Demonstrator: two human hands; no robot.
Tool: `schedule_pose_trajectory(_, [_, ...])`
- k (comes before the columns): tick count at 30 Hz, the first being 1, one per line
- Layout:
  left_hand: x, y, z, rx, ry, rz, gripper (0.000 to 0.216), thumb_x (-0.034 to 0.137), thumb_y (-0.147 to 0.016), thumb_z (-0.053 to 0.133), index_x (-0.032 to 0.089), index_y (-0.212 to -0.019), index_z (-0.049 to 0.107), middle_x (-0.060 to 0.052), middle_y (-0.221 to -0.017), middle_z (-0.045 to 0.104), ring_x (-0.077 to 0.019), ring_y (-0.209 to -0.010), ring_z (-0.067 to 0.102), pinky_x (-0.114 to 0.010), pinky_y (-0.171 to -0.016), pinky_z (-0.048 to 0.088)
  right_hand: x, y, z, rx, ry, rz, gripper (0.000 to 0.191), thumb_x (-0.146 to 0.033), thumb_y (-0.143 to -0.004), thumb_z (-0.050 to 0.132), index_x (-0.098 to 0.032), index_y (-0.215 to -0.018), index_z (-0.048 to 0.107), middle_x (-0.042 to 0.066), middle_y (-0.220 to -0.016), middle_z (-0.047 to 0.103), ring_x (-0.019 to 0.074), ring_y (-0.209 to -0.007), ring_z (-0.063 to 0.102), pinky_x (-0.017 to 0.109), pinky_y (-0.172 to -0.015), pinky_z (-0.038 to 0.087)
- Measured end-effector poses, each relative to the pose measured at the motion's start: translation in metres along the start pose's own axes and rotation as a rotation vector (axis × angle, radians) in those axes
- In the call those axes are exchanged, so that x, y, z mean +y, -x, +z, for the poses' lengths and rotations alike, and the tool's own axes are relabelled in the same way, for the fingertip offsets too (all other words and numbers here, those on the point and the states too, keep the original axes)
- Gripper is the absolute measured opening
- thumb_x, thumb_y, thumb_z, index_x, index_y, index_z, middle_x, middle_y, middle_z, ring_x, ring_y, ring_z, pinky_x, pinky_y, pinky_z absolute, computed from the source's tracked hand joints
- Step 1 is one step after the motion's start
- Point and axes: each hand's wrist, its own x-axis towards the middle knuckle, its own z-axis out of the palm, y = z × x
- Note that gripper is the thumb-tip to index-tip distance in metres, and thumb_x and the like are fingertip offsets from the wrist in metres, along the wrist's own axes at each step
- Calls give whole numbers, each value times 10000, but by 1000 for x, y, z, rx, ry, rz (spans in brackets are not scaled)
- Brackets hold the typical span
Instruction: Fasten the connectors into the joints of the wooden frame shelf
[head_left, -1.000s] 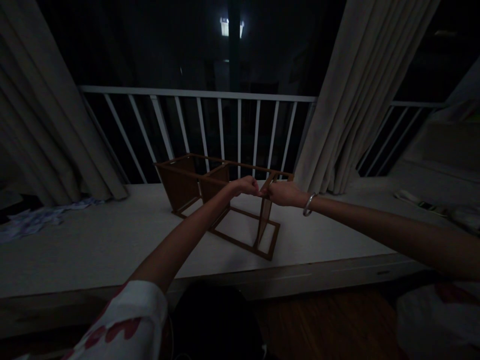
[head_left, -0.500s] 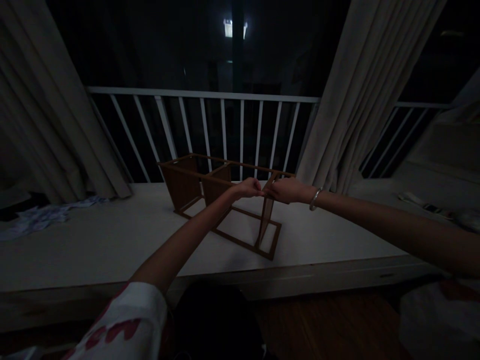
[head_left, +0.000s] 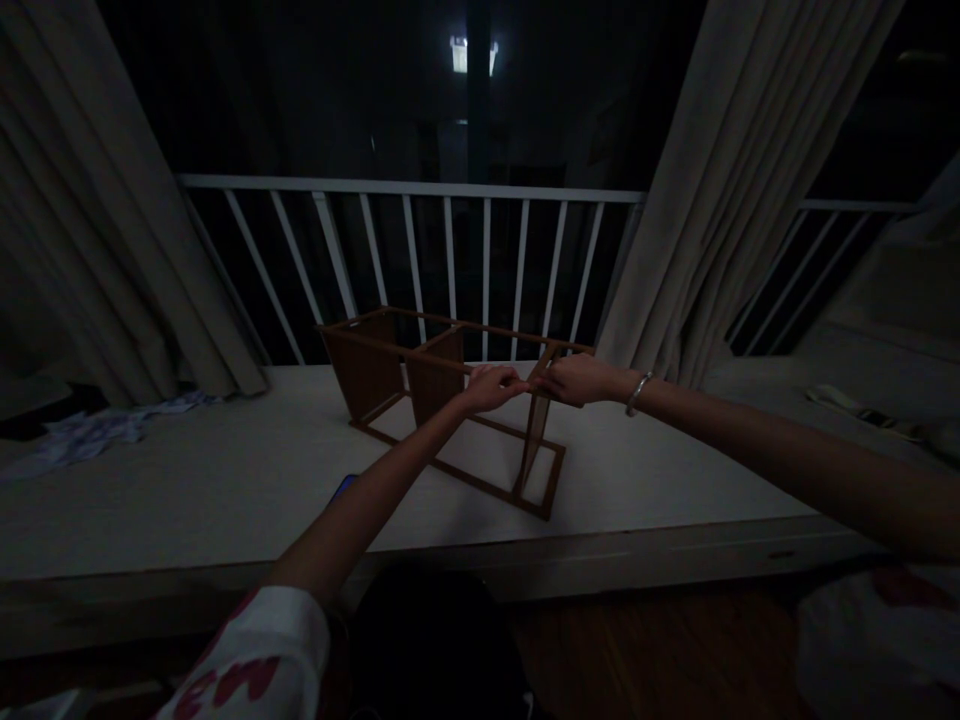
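A brown wooden shelf rack (head_left: 436,378) lies on its side on a pale window ledge, its frame and inner boards showing. My left hand (head_left: 495,388) is closed in a pinch at the rack's near upper rail, fingertips close to my right hand's; what it pinches is too small and dark to make out. My right hand (head_left: 576,378), with a silver bangle at the wrist, is closed on the rack's right-hand upper part, where a board meets the frame. The fingers partly hide that joint.
White railings (head_left: 486,270) stand behind the ledge (head_left: 637,470), before a dark window. Curtains (head_left: 705,200) hang on both sides. Crumpled cloth or paper (head_left: 97,430) lies at left, a strap-like item (head_left: 862,412) at right. A small blue-edged object (head_left: 345,487) shows beside my left forearm.
My left hand has dropped slightly, its fingers remaining close to the right hand. The blue-edged object has come into sight beside my forearm. The rack stays in place.
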Motion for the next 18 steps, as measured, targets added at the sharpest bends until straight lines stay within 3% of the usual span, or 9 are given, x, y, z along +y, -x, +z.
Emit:
schedule_pose_trajectory(10, [-4, 1, 4, 27, -20, 13, 378, 543, -743, 398, 210, -789, 570, 5, -827, 579, -155, -867, 451, -272, -831, 237, -2, 2, -10, 36, 113, -109, 531, -470, -848, 222, -117, -783, 613, 136, -734, 628, 171, -628, 550, 245, -522, 261])
schedule_pose_trajectory(18, [-1, 5, 2, 22, -24, 3, 388, 541, -750, 390, 208, -816, 577, 3, -828, 579, -154, -867, 447, -272, -840, 240, -2, 1, -9, 48, 97, -103, 505, -455, -848, 246, -119, -796, 619, 128, -734, 629, 157, -615, 546, 238, -519, 257])
